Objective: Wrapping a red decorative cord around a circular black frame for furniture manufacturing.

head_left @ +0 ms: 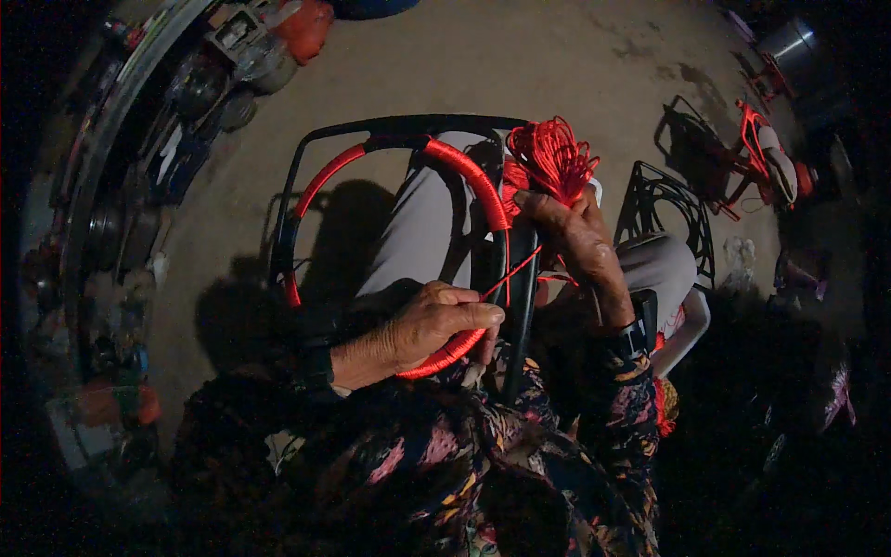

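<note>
A black metal frame (422, 119) with a round ring rests across my lap. Glossy red cord is wound tightly over parts of the ring (473, 178), while other parts stay black. At the ring's near side my left hand (432, 325) is closed, thumb and fingers pinching the red cord against the wrapped rim. From there a single strand runs taut up to the right. My right hand (587, 246), right of the frame, grips a looped hank of red cord (555, 160), its loops standing out beyond the fingers.
Another black frame (664, 213) with curved bars stands at the right. Beyond it is an item with red framing (756, 153). A shiny metal cylinder (789, 45) sits far right. Cluttered shelving and bags (223, 79) line the left; an orange-red bag (304, 30) lies at the top.
</note>
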Motion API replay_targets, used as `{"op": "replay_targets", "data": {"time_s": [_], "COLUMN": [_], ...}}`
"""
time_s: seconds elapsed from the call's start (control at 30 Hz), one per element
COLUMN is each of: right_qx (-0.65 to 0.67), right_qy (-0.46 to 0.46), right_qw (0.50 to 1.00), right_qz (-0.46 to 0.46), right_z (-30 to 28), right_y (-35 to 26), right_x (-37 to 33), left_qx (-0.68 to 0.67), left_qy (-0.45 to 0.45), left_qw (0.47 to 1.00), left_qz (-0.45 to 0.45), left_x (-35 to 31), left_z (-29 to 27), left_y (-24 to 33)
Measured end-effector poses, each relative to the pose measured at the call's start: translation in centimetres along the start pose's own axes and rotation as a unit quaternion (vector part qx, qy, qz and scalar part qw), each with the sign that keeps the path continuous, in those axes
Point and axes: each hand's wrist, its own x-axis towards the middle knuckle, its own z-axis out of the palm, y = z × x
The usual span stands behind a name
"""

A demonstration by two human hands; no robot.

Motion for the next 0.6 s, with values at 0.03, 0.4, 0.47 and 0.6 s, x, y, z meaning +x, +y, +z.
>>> {"op": "replay_targets", "data": {"time_s": [0.03, 0.4, 0.47, 0.6], "right_qx": [-0.002, 0.001, 0.001, 0.02], "right_qy": [0.0, 0.003, -0.017, -0.005], "right_qw": [1.0, 1.0, 1.0, 1.0], "right_qz": [-0.002, 0.031, 0.017, 0.022], "right_z": [0.2, -1.0, -0.7, -0.5], "right_y": [-0.3, 2.2, 1.6, 1.8], "right_x": [-0.1, 0.8, 0.6, 0.7], "left_qx": [0.005, 0.002, 0.001, 0.016], "left_qy": [-0.003, -0.021, -0.016, -0.025], "left_qw": [1.0, 1.0, 0.999, 0.999], "left_qz": [0.0, -0.02, -0.029, -0.016], "left_x": [-0.1, 0.2, 0.2, -0.1], "left_z": [-0.1, -0.8, -0.9, -0.9], "left_y": [0.0, -0.5, -0.5, -0.4]}}
